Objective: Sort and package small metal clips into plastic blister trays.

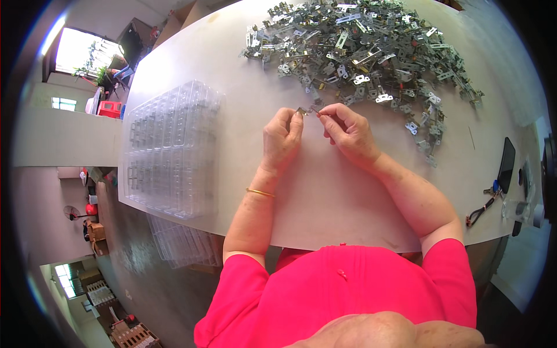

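- Between my hands, over the counter, I'm holding a small metal bracket, long axis running left-right.
- Left hand and right hand are pinching opposite ends, equally near.

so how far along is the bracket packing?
Done: a few slots of the clear tray stack seem to hold parts. In hand: left hand and right hand pinch one small metal bracket. Left: the big pile of brackets is barely dented.
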